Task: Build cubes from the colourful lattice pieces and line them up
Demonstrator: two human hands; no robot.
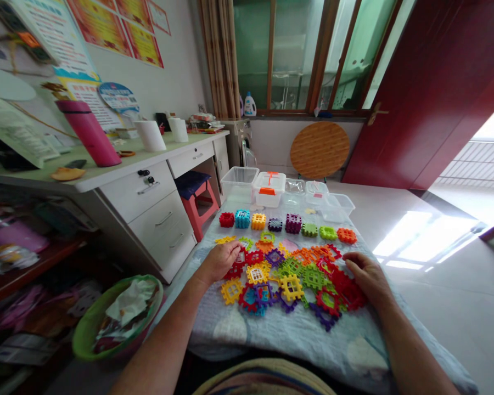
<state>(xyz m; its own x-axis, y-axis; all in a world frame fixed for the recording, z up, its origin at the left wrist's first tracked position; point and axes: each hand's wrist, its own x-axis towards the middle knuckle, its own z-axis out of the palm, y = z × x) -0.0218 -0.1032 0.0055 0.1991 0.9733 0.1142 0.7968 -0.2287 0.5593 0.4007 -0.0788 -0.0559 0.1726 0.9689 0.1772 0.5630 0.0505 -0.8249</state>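
A pile of colourful plastic lattice pieces (290, 274) lies on the cloth-covered table (280, 334). At the pile's left edge is my left hand (220, 262), its fingers pinched together on a red piece (239, 255). My right hand (366, 274) is at the right edge, fingers curled beside red pieces (348, 288); what its fingertips hold, if anything, cannot be made out. Behind the pile runs a row of stacks sorted by colour, from a red stack (226, 220) at the left to an orange stack (347, 236) at the right.
Clear plastic boxes stand at the table's far end, among them a lidded box (269, 189) with orange clips. To the left are a desk (148, 164), a red stool (197, 200) and a green basket (117, 318). A round wooden board (320, 149) leans by the wall.
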